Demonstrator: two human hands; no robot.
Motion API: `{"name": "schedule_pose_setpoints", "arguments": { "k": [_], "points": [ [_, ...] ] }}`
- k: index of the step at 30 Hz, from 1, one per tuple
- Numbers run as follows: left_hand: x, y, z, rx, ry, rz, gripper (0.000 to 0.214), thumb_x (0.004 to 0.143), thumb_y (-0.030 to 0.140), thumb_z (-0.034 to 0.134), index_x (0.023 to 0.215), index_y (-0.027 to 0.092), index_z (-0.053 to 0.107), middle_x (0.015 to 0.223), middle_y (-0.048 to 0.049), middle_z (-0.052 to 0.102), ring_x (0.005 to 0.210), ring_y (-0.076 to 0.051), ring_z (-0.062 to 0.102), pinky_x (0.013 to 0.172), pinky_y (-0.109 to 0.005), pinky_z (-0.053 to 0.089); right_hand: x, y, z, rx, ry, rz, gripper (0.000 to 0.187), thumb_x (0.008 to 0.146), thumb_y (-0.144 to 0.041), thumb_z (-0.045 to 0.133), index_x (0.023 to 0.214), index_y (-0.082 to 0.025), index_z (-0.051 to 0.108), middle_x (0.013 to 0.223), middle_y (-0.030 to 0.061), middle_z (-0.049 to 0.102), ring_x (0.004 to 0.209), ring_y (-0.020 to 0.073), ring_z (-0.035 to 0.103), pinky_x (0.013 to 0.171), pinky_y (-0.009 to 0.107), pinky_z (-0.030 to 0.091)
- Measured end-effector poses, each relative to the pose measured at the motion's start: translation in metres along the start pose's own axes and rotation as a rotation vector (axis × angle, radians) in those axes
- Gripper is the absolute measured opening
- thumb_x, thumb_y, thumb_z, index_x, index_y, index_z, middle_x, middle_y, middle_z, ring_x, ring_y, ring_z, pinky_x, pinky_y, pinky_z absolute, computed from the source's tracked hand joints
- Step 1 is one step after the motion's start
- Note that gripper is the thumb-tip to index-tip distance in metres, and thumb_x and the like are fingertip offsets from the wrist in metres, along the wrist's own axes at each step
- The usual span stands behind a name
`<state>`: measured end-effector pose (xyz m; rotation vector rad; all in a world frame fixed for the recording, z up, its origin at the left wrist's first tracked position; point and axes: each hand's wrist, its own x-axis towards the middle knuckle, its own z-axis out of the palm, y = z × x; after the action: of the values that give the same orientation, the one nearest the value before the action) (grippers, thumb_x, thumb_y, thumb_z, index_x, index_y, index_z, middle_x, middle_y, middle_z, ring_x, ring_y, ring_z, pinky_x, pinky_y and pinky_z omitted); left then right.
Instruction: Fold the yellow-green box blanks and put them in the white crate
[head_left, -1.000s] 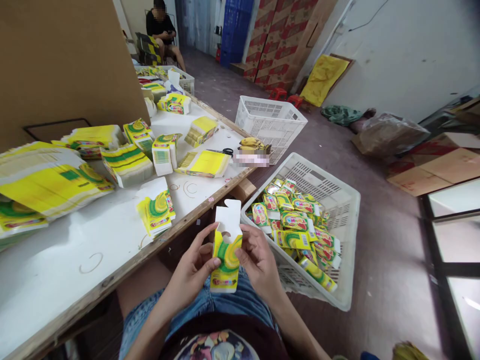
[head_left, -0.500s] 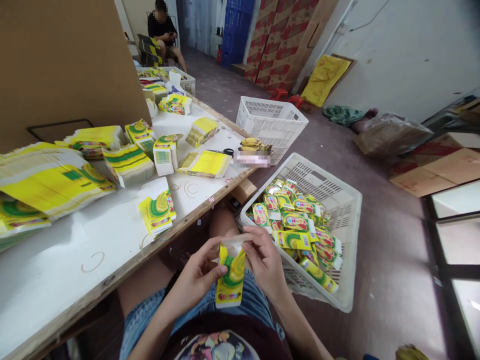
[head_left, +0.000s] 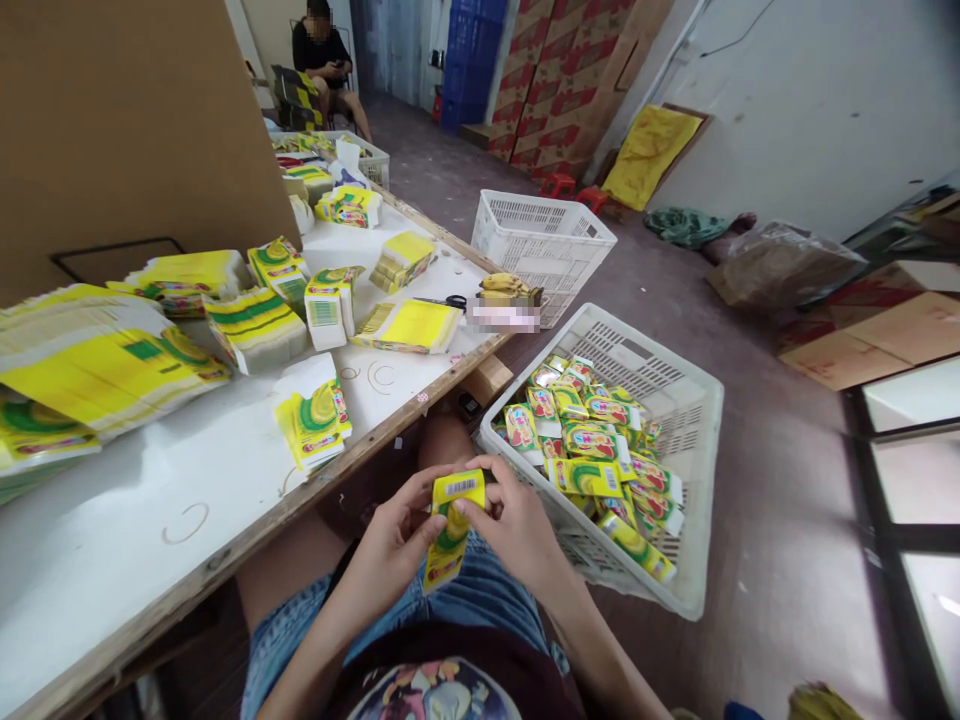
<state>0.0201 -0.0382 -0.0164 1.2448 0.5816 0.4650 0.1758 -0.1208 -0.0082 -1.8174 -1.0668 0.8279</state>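
Note:
Above my lap I hold a small yellow and green carton [head_left: 451,535], its barcoded flap folded over at the upper end. My left hand [head_left: 405,530] grips the carton's left side, thumb on the printed front. At the upper right, my right hand [head_left: 506,510] pinches the flap, with the thumb pressed on it. Some of the fingers behind the carton are hidden. Just right of my hands, a white plastic crate [head_left: 679,470] contains many small printed cartons [head_left: 592,440]. On the table to the left lies a small stack of flat cartons [head_left: 315,420].
The white table [head_left: 247,450] has a wooden edge and bundles of flat cartons [head_left: 112,345]. Scissors [head_left: 456,301] and bananas [head_left: 506,287] lie near its far corner. Another white crate [head_left: 540,240] stands beyond. A person [head_left: 322,65] sits at the back.
The carton's top end was open with a pale flap up; now the barcoded flap is folded down over the front. My right hand has shifted slightly left, and the carton has tilted.

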Motion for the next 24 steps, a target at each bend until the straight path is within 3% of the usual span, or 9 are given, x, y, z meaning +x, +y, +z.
{"name": "schedule_pose_setpoints", "arguments": {
  "k": [2, 5, 8, 13, 17, 20, 22, 23, 24],
  "points": [
    [0.001, 0.000, -0.001, -0.060, 0.006, -0.010, 0.045, 0.087, 0.030, 0.066, 0.130, 0.019, 0.058, 0.114, -0.0122, 0.074, 0.098, -0.024, 0.070, 0.086, -0.034, 0.055, 0.001, -0.002, -0.001, -0.017, -0.028, -0.034, 0.033, 0.084, -0.022, 0.066, 0.117, -0.020, 0.064, 0.057, -0.0056, 0.064, 0.051, 0.0160, 0.059, 0.052, 0.025, 0.042],
    [0.002, -0.003, 0.000, -0.125, 0.028, -0.041, 0.045, 0.083, 0.029, 0.071, 0.125, 0.018, 0.060, 0.107, -0.0110, 0.076, 0.090, -0.023, 0.071, 0.080, -0.031, 0.056, 0.001, -0.001, -0.004, -0.035, -0.022, -0.158, 0.029, 0.091, -0.028, 0.060, 0.118, -0.023, 0.071, 0.088, 0.0047, 0.077, 0.081, 0.0225, 0.071, 0.075, 0.033, 0.054],
    [0.004, -0.006, 0.002, -0.143, 0.059, -0.063, 0.044, 0.079, 0.027, 0.074, 0.120, 0.017, 0.063, 0.103, -0.0103, 0.077, 0.084, -0.021, 0.071, 0.075, -0.030, 0.056, 0.001, 0.005, -0.004, -0.019, 0.053, -0.203, 0.029, 0.094, -0.030, 0.058, 0.117, -0.025, 0.074, 0.111, 0.0086, 0.076, 0.103, 0.0258, 0.069, 0.091, 0.040, 0.053],
    [0.004, -0.010, 0.014, -0.079, 0.087, -0.022, 0.037, 0.080, 0.027, 0.072, 0.115, 0.016, 0.066, 0.105, -0.0117, 0.077, 0.083, -0.022, 0.072, 0.075, -0.031, 0.057, -0.003, 0.014, 0.007, 0.302, 0.106, -0.121, 0.019, 0.087, -0.029, 0.068, 0.101, -0.021, 0.078, 0.102, 0.0068, 0.078, 0.095, 0.0246, 0.072, 0.085, 0.038, 0.057],
    [0.005, -0.009, 0.017, 0.141, 0.105, 0.086, 0.033, 0.089, 0.032, 0.062, 0.119, 0.018, 0.066, 0.112, -0.0121, 0.076, 0.095, -0.024, 0.073, 0.083, -0.034, 0.059, -0.010, 0.019, 0.011, 0.403, 0.297, -0.071, 0.014, 0.079, -0.032, 0.077, 0.085, -0.019, 0.076, 0.085, 0.0053, 0.076, 0.076, 0.0221, 0.070, 0.070, 0.033, 0.057],
    [0.012, -0.003, -0.006, 0.429, 0.331, 0.227, 0.040, 0.092, 0.036, 0.057, 0.129, 0.021, 0.059, 0.133, -0.0126, 0.066, 0.123, -0.028, 0.062, 0.107, -0.040, 0.048, -0.015, 0.033, -0.002, 0.473, 0.671, -0.069, 0.019, 0.087, -0.037, 0.070, 0.098, -0.022, 0.066, 0.084, 0.0022, 0.072, 0.067, 0.0169, 0.065, 0.064, 0.030, 0.055],
    [0.018, 0.001, -0.037, 0.519, 0.532, 0.240, 0.056, 0.090, 0.037, 0.060, 0.140, 0.016, 0.047, 0.150, -0.0191, 0.047, 0.143, -0.034, 0.038, 0.122, -0.050, 0.025, -0.019, 0.047, -0.014, 0.627, 0.988, -0.086, 0.024, 0.086, -0.039, 0.070, 0.101, -0.024, 0.058, 0.085, 0.0007, 0.070, 0.069, 0.0165, 0.066, 0.069, 0.033, 0.056],
    [0.022, 0.002, -0.054, 0.573, 0.686, 0.242, 0.065, 0.089, 0.037, 0.061, 0.144, 0.011, 0.040, 0.152, -0.0241, 0.040, 0.147, -0.037, 0.030, 0.122, -0.055, 0.018, -0.020, 0.054, -0.018, 0.713, 1.045, -0.067, 0.025, 0.085, -0.041, 0.071, 0.098, -0.024, 0.056, 0.088, 0.0014, 0.070, 0.076, 0.0178, 0.068, 0.076, 0.036, 0.057],
    [0.025, 0.002, -0.071, 0.736, 0.843, 0.178, 0.070, 0.087, 0.040, 0.062, 0.145, 0.008, 0.038, 0.149, -0.0260, 0.043, 0.143, -0.040, 0.033, 0.119, -0.057, 0.023, -0.022, 0.060, -0.019, 0.783, 1.037, -0.020, 0.027, 0.084, -0.043, 0.072, 0.093, -0.024, 0.056, 0.091, 0.0030, 0.071, 0.084, 0.0193, 0.069, 0.082, 0.039, 0.056]
  ]
}}
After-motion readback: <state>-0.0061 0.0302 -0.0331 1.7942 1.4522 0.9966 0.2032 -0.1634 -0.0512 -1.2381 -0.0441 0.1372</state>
